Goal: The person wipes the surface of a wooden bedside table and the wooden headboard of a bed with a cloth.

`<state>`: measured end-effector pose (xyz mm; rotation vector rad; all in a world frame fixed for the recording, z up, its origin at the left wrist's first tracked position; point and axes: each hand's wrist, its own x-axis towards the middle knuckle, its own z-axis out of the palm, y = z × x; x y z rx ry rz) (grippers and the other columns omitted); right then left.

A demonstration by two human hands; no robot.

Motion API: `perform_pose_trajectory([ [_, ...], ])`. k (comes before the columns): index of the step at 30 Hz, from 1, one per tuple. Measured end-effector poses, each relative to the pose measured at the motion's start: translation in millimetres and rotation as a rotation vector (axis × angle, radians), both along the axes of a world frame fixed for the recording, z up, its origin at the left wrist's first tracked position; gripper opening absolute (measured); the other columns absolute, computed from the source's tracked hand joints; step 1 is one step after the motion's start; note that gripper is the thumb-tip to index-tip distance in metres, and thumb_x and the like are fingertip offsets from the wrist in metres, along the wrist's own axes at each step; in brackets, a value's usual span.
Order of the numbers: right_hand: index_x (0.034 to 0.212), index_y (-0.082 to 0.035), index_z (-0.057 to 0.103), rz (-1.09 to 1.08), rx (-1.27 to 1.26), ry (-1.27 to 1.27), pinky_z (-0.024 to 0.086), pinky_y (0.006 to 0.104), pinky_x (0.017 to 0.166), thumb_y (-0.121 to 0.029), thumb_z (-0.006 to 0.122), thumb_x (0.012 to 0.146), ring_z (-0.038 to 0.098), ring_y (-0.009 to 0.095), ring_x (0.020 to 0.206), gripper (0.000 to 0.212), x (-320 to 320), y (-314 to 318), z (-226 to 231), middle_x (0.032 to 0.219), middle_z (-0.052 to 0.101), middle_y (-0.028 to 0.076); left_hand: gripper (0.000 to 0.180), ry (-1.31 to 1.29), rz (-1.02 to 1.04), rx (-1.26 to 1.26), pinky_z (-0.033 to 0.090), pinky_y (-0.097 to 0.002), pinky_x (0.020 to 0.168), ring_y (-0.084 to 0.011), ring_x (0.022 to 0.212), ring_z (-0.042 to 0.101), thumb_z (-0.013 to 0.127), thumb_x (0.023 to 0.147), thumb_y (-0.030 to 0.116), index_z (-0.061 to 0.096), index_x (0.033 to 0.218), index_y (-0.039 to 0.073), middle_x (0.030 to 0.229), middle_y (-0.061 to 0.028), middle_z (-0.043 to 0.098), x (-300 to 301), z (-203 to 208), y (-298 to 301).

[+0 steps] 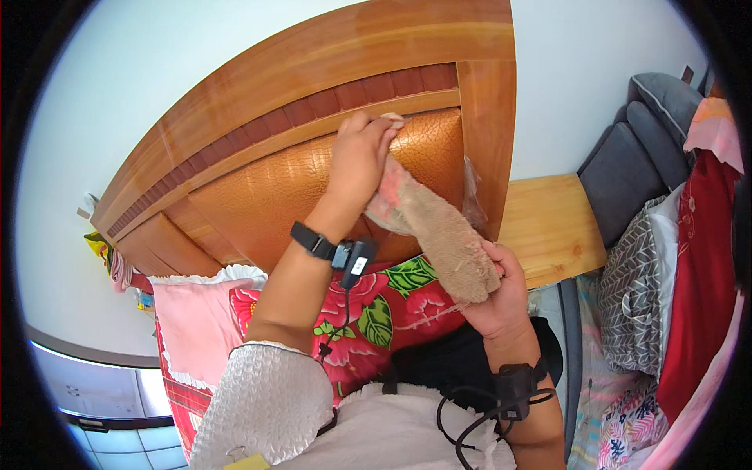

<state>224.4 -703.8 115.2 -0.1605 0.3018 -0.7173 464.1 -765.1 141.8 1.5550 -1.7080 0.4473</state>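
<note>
The wooden headboard [313, 70] of the bed fills most of the view, with a padded panel [274, 196] of orange-brown, leather-like material set in its frame and a row of dark red blocks above it. Under it lies a red pillow [392, 305] with big flowers and green leaves, and beside it a pink pillow [196, 321] with a white frill. At the right a light wooden shelf [548, 219] stands next to the headboard, and further right there are grey cushions [634, 157] and a pile of patterned fabrics [666, 313]. The person works with a beige cloth [446, 243], fluffy like a towel, a little pink near its upper end, and it hangs stretched between both hands in front of the panel. The left hand [356, 160] presses the upper end of the cloth against the top edge of the panel, the grip closed on it with the fingers curled over. The right hand [501, 290] holds the lower end, the grip closed around it near the red pillow. As I judge it, the wiping is somewhere in the middle: the cloth touches only the upper right corner of the panel. I cannot tell from the surface which parts are already cleaned, because no dust or marks show.
</note>
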Motion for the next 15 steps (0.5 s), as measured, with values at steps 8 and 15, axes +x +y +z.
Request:
perform_pose_trajectory([
  [8, 0.112, -0.002, 0.054, -0.119, 0.081, 0.052, 0.05, 0.0367, 0.08, -0.024, 0.046, 0.085, 0.06, 0.025, 0.097, 0.036, -11, 3, -6, 0.107, 0.062, 0.012, 0.015, -0.02, -0.17, -0.083, 0.045, -0.0384, 0.078, -0.031, 0.089, 0.054, 0.06, 0.081, 0.015, 0.065, 0.093, 0.008, 0.09, -0.0114, 0.059, -53, -14, -59],
  [15, 0.115, -0.001, 0.052, -0.19, 0.069, 0.159, 0.053, 0.0381, 0.07, -0.026, 0.043, 0.086, 0.062, 0.027, 0.092, 0.039, -23, 11, 3, 0.106, 0.061, 0.014, 0.015, -0.113, -0.061, -0.06, 0.045, -0.0374, 0.076, -0.0283, 0.087, 0.055, 0.062, 0.079, 0.021, 0.066, 0.091, 0.012, 0.089, -0.0072, 0.058, -52, -5, -50],
])
